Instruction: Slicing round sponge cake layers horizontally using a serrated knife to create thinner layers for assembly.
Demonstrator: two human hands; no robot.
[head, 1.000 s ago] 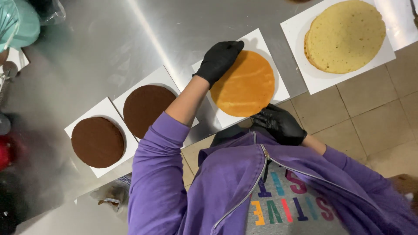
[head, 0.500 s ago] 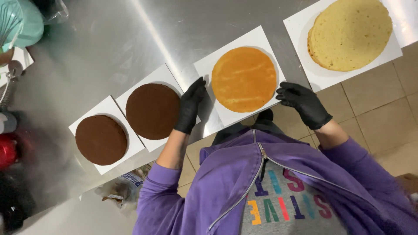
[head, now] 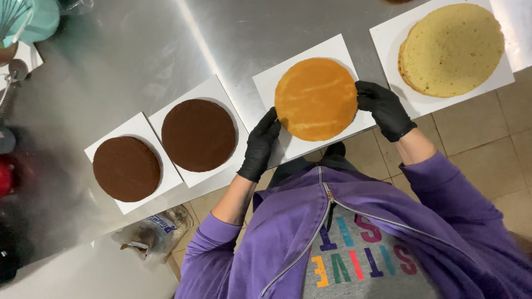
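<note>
On the steel table (head: 266,33), four round cake layers each lie on a white square card. The golden-orange cake layer (head: 316,98) sits on its card (head: 332,47) near the picture's centre. At its 3 o'clock, toward the upper right, a pale yellow layer (head: 453,49) lies on a larger white card (head: 388,39); at its 9 o'clock a dark brown layer (head: 198,134) rests on a card (head: 213,88), and further out at 8 o'clock a second brown layer (head: 126,168) rests on a card (head: 130,124) tucked just against the first. Below the table edge, at 7 o'clock, a clear plastic bag (head: 155,232) with a blue printed patch hangs. The left hand (head: 260,147), in a black glove, reaches up from the purple sleeve with fingers straight and together, their tips touching the orange layer's 8 o'clock edge. The right hand (head: 385,108), also gloved, curls its fingers against the layer's 3 o'clock edge. Both hands press the rim between them; neither is closed around it.
</note>
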